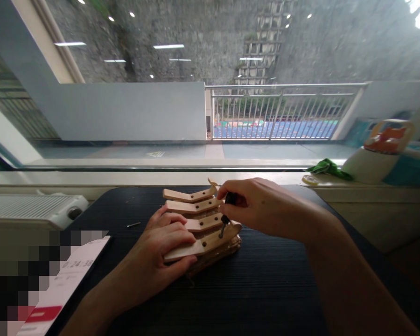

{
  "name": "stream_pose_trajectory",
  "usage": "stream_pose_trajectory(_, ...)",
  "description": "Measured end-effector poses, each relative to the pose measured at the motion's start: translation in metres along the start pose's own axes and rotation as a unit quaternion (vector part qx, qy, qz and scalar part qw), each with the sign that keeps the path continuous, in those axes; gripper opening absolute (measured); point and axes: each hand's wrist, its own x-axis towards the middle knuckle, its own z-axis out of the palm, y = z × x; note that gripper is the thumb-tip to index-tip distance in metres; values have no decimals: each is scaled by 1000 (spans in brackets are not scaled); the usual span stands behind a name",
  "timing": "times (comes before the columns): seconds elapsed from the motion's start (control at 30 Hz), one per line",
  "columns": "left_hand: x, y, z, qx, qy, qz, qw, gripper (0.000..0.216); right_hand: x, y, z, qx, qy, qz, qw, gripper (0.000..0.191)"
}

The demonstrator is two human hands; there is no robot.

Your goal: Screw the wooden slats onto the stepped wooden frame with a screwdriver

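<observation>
A wooden model (200,219) made of several stacked, curved plywood slats with holes lies on a black ribbed mat (259,284). My left hand (161,256) lies over its left side, fingers wrapped around the lowest slat and holding it down. My right hand (252,205) is closed on a small black-handled screwdriver (227,212), held upright with its tip on the nearest slat at the model's right end.
A loose screw (133,225) lies on the mat left of the model. A white card with a red label (61,284) sits at the lower left. Beyond the mat runs a window ledge with a green cloth (327,167), a tape roll (310,179) and a radiator (31,207) at left.
</observation>
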Motion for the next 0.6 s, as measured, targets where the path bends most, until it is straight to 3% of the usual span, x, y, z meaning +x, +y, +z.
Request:
stream_pose_trajectory(0.2,-1,0,1,3,-5,-9,1000,18,-1,-5,-1,35,-23,-28,999,16)
stream_pose_trajectory(0.47,0,0,0,1,-7,-4,1000,17,4,3,1,-34,24,7,999,26)
stream_pose_trajectory(0.6,-1,-1,1,2,0,-2,1000,16,1,3,-1,-16,23,2,1000,15)
